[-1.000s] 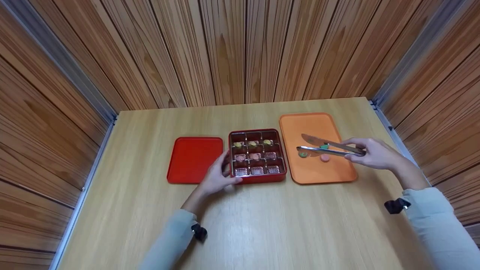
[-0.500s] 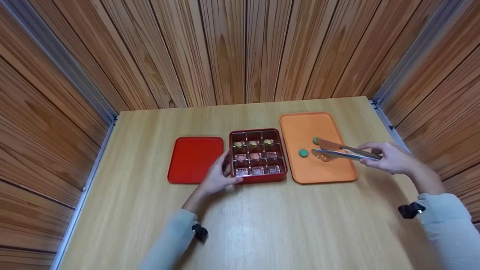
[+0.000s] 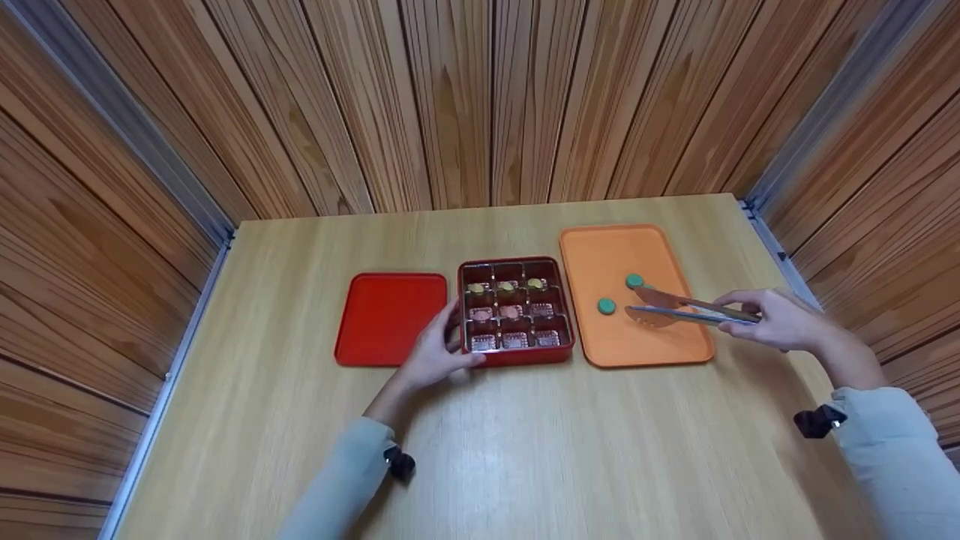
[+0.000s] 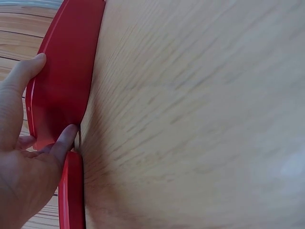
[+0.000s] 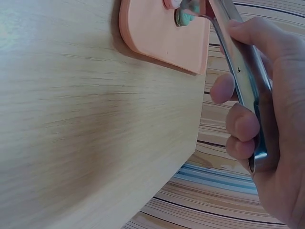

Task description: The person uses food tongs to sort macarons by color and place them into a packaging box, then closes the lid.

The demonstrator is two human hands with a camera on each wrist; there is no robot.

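My left hand (image 3: 435, 354) grips the front-left corner of a red compartment box (image 3: 564, 311); in the left wrist view its thumb (image 4: 29, 69) lies on the box wall (image 4: 64, 90). The box holds yellow-green pieces (image 3: 506, 287) in its back row and a pink piece (image 3: 511, 312) in the middle. My right hand (image 3: 776, 319) holds metal tongs (image 3: 694, 309) over an orange tray (image 3: 600, 251). The tong tips sit low on the tray and mostly hide a pink piece. Two green pieces (image 3: 634, 281) (image 3: 606, 305) lie just left of them; the right wrist view shows a green piece (image 5: 182, 18).
A red lid (image 3: 386, 319) lies flat on the wooden table (image 3: 525, 450), just left of the box. Wood-panelled walls close in the table at the back and both sides. The orange tray's right rim is near the table's right edge.
My right hand has carried the tongs to the right and lower over the orange tray, uncovering the two green pieces. The left hand and the box have stayed put.
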